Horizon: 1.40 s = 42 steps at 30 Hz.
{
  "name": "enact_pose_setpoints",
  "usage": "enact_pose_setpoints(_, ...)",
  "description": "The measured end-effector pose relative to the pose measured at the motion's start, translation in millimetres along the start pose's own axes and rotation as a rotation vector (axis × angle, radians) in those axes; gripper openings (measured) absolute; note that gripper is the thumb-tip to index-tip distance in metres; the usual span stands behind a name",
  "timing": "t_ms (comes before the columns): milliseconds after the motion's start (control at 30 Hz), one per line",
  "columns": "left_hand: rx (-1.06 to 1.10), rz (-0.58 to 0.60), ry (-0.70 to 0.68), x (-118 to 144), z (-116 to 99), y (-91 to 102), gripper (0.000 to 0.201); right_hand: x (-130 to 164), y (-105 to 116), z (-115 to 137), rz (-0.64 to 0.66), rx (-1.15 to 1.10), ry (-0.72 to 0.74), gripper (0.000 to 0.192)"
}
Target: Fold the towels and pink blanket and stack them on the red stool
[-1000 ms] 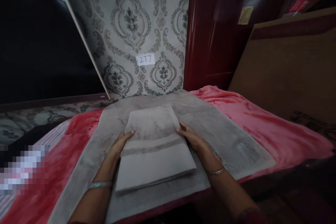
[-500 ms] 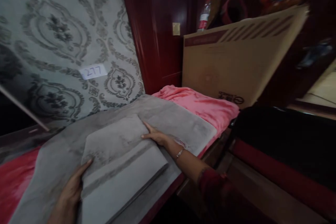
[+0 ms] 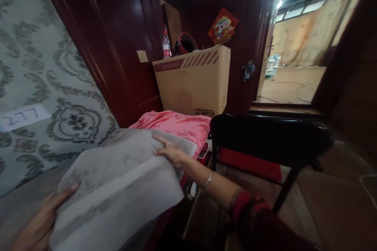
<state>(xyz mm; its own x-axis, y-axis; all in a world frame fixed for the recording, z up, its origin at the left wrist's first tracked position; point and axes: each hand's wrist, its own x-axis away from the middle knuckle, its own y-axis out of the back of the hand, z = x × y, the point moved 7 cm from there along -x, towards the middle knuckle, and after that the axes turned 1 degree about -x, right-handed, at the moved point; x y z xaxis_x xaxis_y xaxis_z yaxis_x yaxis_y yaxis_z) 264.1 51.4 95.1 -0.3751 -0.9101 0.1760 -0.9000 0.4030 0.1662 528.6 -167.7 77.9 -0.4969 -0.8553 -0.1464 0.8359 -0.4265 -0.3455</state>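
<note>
A folded grey towel (image 3: 118, 188) is lifted between both my hands, tilted above a larger grey towel (image 3: 26, 200) spread on the bed. My left hand (image 3: 41, 219) grips the towel's near-left edge at the bottom left of the view. My right hand (image 3: 167, 151) holds its far-right edge, thumb on top. A pink blanket (image 3: 179, 123) lies under the towels at the bed's end.
A black chair (image 3: 271, 137) with a red seat stands right of the bed. A large cardboard box (image 3: 194, 82) leans against dark red wood panelling, with a bottle (image 3: 166, 45) on top. Patterned wallpaper carries a label "277" (image 3: 22, 117). An open doorway (image 3: 294, 66) is at the right.
The folded towel has risen off the spread towel, held by both hands. The view has swung strongly to the right, bringing the chair and doorway into sight.
</note>
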Motion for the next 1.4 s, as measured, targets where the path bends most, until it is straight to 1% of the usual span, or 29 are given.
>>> enact_pose_setpoints(33,0.012,0.072,0.005,7,-18,-32.4,0.073,16,21,23,-0.060,0.004,0.058,0.101)
enact_pose_setpoints(133,0.095,0.327,-0.093,33,-80,-140.0,0.053,69,84,93,-0.248,0.051,0.236,0.101)
enact_pose_setpoints(200,0.138,0.542,-0.196,56,-120,-217.4,0.051,109,126,140,-0.398,0.143,0.353,0.098)
enact_pose_setpoints(233,0.159,0.625,-0.241,67,-138,-254.7,0.049,130,146,163,-0.477,0.210,0.405,0.096)
enact_pose_setpoints(300,0.201,0.829,-0.308,92,-166,-330.1,0.044,173,185,201,-0.625,0.354,0.475,0.091)
enact_pose_setpoints(333,0.219,0.929,-0.337,106,-175,-366.2,0.044,194,204,215,-0.695,0.421,0.498,0.089)
enact_pose_setpoints(400,0.250,1.066,-0.389,132,-184,-431.0,0.051,234,241,233,-0.829,0.540,0.523,0.085)
enact_pose_setpoints(433,0.261,1.100,-0.408,144,-183,-459.3,0.056,253,259,235,-0.895,0.598,0.525,0.082)
enact_pose_setpoints(500,0.219,1.126,-0.404,162,-168,-508.5,0.063,287,294,231,-1.032,0.712,0.497,0.080)
enact_pose_setpoints(533,0.166,1.141,-0.404,170,-156,-528.9,0.064,301,310,226,-1.093,0.771,0.462,0.080)
enact_pose_setpoints(567,0.102,1.140,-0.433,176,-144,-545.3,0.064,312,325,219,-1.142,0.829,0.423,0.080)
enact_pose_setpoints(600,0.044,1.124,-0.486,180,-134,-557.3,0.062,321,336,214,-1.178,0.882,0.387,0.081)
enact_pose_setpoints(633,-0.007,1.100,-0.556,182,-127,-565.3,0.058,327,346,209,-1.199,0.930,0.359,0.081)
enact_pose_setpoints(700,-0.074,1.051,-0.704,182,-119,-571.8,0.049,332,356,203,-1.202,0.992,0.326,0.080)
enact_pose_setpoints(767,-0.100,1.043,-0.804,180,-116,-571.2,0.045,332,361,202,-1.189,1.008,0.294,0.076)
enact_pose_setpoints(900,-0.092,1.017,-0.911,182,-118,-564.5,0.042,336,360,210,-1.194,1.041,0.250,0.073)
enact_pose_setpoints(1000,-0.119,0.945,-0.993,192,-113,-563.0,0.041,347,361,217,-1.204,1.124,0.223,0.073)
enact_pose_setpoints(1100,-0.151,0.868,-1.066,200,-110,-561.4,0.041,359,363,220,-1.204,1.282,0.115,0.072)
enact_pose_setpoints(1167,-0.235,0.838,-1.100,202,-110,-560.0,0.040,363,357,224,-1.209,1.465,0.085,0.068)
enact_pose_setpoints(1267,-0.457,0.756,-1.182,203,-120,-554.5,0.043,358,328,235,-1.200,1.790,0.156,0.060)
enact_pose_setpoints(1333,-0.583,0.697,-1.278,209,-129,-550.2,0.054,345,306,241,-1.140,1.965,0.212,0.061)
enact_pose_setpoints(1400,-0.663,0.675,-1.414,221,-136,-549.3,0.073,329,290,244,-1.043,2.084,0.235,0.069)
